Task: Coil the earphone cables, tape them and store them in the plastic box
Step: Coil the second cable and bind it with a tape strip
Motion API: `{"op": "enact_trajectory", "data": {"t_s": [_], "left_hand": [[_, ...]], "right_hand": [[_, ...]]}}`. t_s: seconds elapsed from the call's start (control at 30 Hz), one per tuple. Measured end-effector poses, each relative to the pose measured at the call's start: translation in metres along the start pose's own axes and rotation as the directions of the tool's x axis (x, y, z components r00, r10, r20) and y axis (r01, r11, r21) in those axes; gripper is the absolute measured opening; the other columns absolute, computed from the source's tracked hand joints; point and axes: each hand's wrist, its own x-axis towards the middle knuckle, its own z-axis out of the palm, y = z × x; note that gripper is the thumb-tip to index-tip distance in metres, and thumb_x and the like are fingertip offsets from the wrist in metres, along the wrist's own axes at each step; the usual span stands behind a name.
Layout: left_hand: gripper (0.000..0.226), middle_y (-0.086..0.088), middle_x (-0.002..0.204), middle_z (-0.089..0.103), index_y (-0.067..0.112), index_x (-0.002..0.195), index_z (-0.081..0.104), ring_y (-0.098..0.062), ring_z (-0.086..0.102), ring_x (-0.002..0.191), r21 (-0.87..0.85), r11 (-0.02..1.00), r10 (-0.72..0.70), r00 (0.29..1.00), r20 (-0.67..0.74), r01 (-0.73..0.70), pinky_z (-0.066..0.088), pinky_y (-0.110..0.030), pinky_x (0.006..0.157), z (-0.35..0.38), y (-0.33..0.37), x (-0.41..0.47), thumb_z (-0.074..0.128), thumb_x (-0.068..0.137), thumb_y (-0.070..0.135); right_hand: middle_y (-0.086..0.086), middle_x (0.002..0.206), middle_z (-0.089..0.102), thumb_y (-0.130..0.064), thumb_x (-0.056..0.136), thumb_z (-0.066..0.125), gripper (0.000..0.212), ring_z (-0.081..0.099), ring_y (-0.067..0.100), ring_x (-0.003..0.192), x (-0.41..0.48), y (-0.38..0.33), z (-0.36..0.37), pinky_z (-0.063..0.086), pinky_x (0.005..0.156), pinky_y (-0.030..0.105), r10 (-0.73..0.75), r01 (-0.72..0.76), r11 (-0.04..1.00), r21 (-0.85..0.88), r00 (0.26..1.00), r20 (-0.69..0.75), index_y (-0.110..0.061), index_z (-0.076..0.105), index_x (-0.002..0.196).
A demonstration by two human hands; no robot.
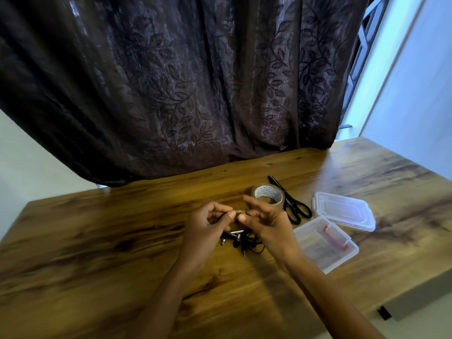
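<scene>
Over the middle of the table point(97, 241), the left hand point(208, 225) and right hand point(267, 222) are meeting thumb to thumb. Each grip is pinching the same short stretch of cable point(238, 212) between thumb and forefinger, and the right hand's other fingers are fanning out straight. Whether a bit of tape is sitting on that stretch is too blurred to tell. Just below the grip, the rest of the earphones point(238, 241) is lying in a loose black tangle on the table, with plugs and buds showing. Just beyond the right grip, the tape roll point(267, 194) is lying flat, and the scissors point(291, 204) are lying just right of it. Further right of the grip, the box point(313, 243) is standing open with a red thing point(335, 237) inside, and its lid point(342, 210) is lying just behind it. Behind everything, a dark curtain point(171, 81) is hanging.
</scene>
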Motion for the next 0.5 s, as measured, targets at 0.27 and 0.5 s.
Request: {"op": "enact_trajectory", "data": {"t_s": [0.27,0.5], "left_hand": [[0.007,0.0,0.086,0.071,0.017,0.091,0.064,-0.013,0.064,0.077,-0.193,0.871,-0.464,0.886,-0.022,0.452,0.05,-0.028,0.069,0.003,-0.051,-0.011,0.064,0.084,0.018],[0.012,-0.004,0.089,0.069,0.01,0.098,0.063,-0.013,0.064,0.081,-0.093,0.85,-0.524,0.85,-0.059,0.518,0.048,-0.021,0.063,0.006,-0.084,-0.011,0.061,0.086,0.014]], "right_hand": [[0.008,0.073,0.069,-0.016,0.08,0.068,0.016,0.058,0.016,0.06,-0.021,0.044,0.007,0.05,0.053,0.021,0.352,-0.346,0.935,0.081,0.934,-0.069,-0.003,0.065,0.089],[0.013,0.087,0.071,-0.013,0.083,0.065,0.009,0.067,0.023,0.078,-0.022,0.077,0.017,0.057,0.069,0.034,0.457,-0.47,0.883,-0.019,0.867,-0.2,-0.006,0.068,0.088]]}}
